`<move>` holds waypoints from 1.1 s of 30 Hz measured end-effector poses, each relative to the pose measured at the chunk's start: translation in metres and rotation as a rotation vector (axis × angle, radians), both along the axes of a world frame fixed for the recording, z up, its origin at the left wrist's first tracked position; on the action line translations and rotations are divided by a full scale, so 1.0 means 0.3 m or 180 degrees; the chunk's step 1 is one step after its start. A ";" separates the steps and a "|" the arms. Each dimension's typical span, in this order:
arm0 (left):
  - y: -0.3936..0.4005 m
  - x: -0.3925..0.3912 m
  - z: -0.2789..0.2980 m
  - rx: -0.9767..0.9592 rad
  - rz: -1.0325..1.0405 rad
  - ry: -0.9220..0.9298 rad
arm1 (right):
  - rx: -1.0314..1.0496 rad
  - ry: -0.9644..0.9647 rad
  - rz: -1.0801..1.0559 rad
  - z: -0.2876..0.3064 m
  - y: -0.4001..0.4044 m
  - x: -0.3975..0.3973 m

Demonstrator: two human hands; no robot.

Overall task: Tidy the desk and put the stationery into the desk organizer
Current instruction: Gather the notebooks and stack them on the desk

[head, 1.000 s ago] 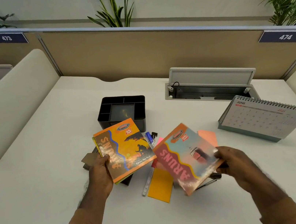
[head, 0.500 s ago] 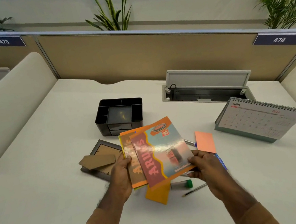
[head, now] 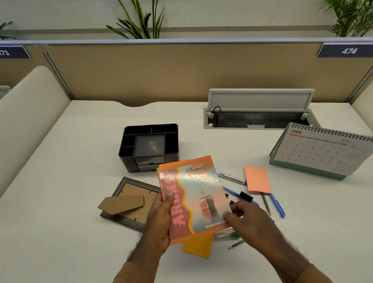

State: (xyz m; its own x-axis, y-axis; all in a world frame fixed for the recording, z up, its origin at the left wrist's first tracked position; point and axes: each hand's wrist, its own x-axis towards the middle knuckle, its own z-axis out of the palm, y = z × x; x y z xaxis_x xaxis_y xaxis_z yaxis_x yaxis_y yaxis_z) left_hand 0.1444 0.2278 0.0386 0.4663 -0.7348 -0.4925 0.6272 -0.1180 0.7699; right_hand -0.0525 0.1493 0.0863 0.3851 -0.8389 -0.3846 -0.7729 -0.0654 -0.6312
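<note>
Two thin notebooks (head: 195,198) are stacked one on the other and held above the desk. My left hand (head: 159,220) grips their left edge, thumb on the cover. My right hand (head: 248,219) pinches the lower right corner. The black desk organizer (head: 148,144) stands just beyond them with bare compartments. Under and right of the notebooks lie a yellow card (head: 197,247), a green-capped tube (head: 228,234), a pencil (head: 236,244), blue pens (head: 277,205), a silver pen (head: 232,178), a black binder clip (head: 245,196) and an orange sticky note (head: 257,179).
A picture frame (head: 127,203) lies face down to the left, its cardboard stand loose on top. A desk calendar (head: 324,149) stands at the right. An open cable tray (head: 256,111) sits at the back, before the partition wall.
The two notebooks, held apart a second ago, have been brought together into one stack between both hands. The pens and clip beneath them have come into view.
</note>
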 end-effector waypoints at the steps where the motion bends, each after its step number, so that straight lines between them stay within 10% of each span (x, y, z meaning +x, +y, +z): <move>1: 0.004 0.002 -0.002 0.0011 -0.0022 -0.0048 | -0.0082 0.0141 0.0084 -0.003 -0.008 -0.003; 15: -0.028 -0.083 0.038 0.0105 -0.0791 -0.0677 | 0.1064 -0.0947 -0.0183 -0.046 -0.095 -0.064; 33: -0.319 -0.484 -0.011 0.0590 -0.2041 -0.2343 | -0.0572 -0.0501 -0.1445 -0.035 -0.114 -0.476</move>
